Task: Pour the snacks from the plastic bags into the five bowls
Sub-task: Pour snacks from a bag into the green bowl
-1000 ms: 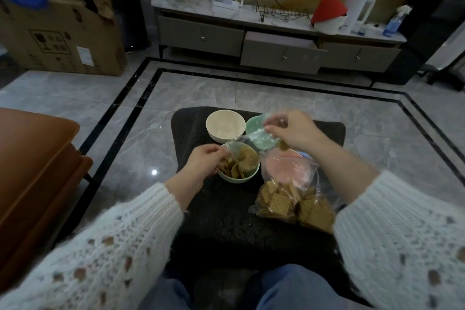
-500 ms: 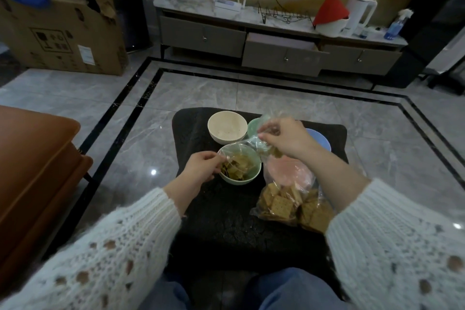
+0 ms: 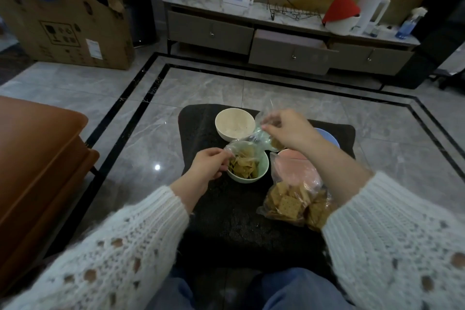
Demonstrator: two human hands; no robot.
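Observation:
A clear plastic bag (image 3: 247, 145) stretches between my two hands above the bowls. My left hand (image 3: 208, 165) pinches its lower end over the light green bowl (image 3: 261, 171), which holds crackers. My right hand (image 3: 286, 128) grips the bag's upper end, with a cracker still inside near my fingers. A cream bowl (image 3: 235, 124) stands empty behind. A mint bowl (image 3: 259, 133) shows through the bag, a blue bowl (image 3: 331, 139) peeks out behind my right wrist, and a pink bowl (image 3: 292, 166) lies under a second, full cracker bag (image 3: 289, 202).
Everything rests on a small black table (image 3: 226, 221) over a grey marble floor. An orange sofa arm (image 3: 37, 158) is on the left. A grey drawer cabinet (image 3: 289, 50) with a router and kettle lines the far wall, and a cardboard box (image 3: 68, 30) stands far left.
Crackers have dropped from the bag into the light green bowl. My right hand has lifted the bag's end slightly up and back, and the bag looks nearly empty.

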